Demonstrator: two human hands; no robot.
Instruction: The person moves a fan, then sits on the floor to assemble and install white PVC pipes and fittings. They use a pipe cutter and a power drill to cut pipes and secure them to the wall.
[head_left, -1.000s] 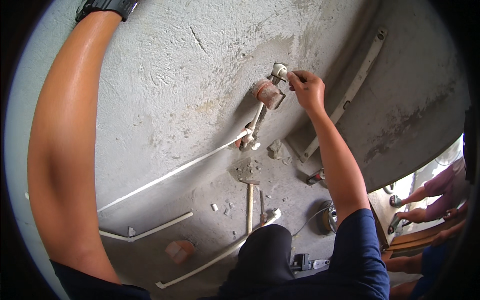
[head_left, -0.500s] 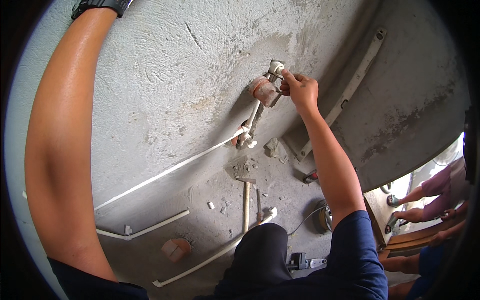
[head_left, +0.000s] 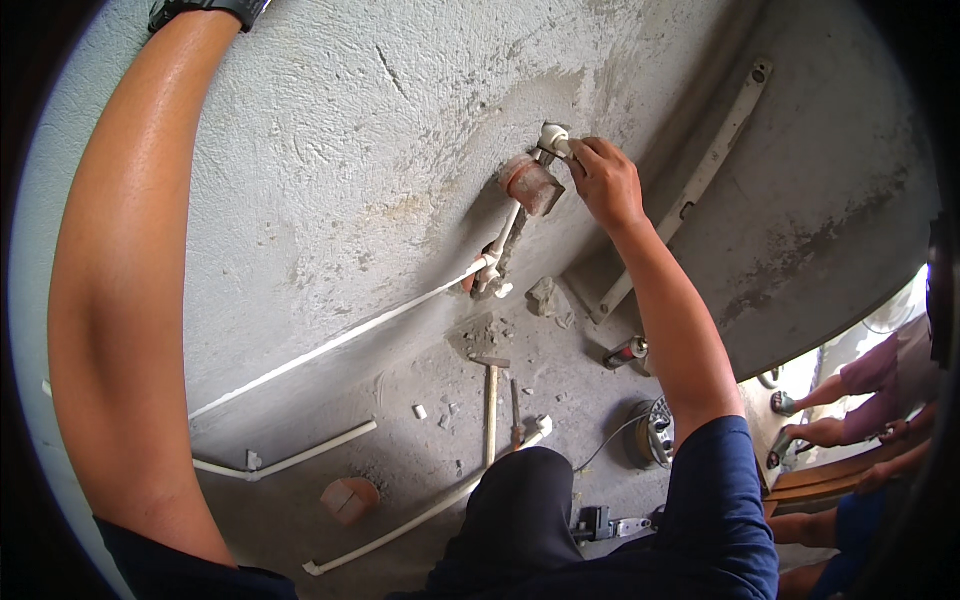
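- So the left hand is out of the shot: the left forearm [head_left: 130, 280] runs off the top edge, and the black wristwatch [head_left: 210, 12] gets cut off there too. Can't tell if that hand is spread or gripping anything.
- The right hand [head_left: 607, 180] has its fingers curled in a pinch on the outer end of a white pipe fitting [head_left: 553, 137], set in a hole in the rough grey wall [head_left: 330, 150]. Back of the hand hides some fingertips. Hands are well apart, btw.
- Brick-red chunk [head_left: 533, 187] just below the fitting, covering part of the upright white pipe [head_left: 507, 230].
- My knee-level view is messy: the dark trouser knee [head_left: 530, 490] covers part of the long floor pipe [head_left: 415, 527]. Hammer [head_left: 491, 400] lies just past it.
- Right arm partly blocks the round reel [head_left: 637, 437].
- Bystanders' legs [head_left: 820, 430] at far right, bodies lost at the dark rim.
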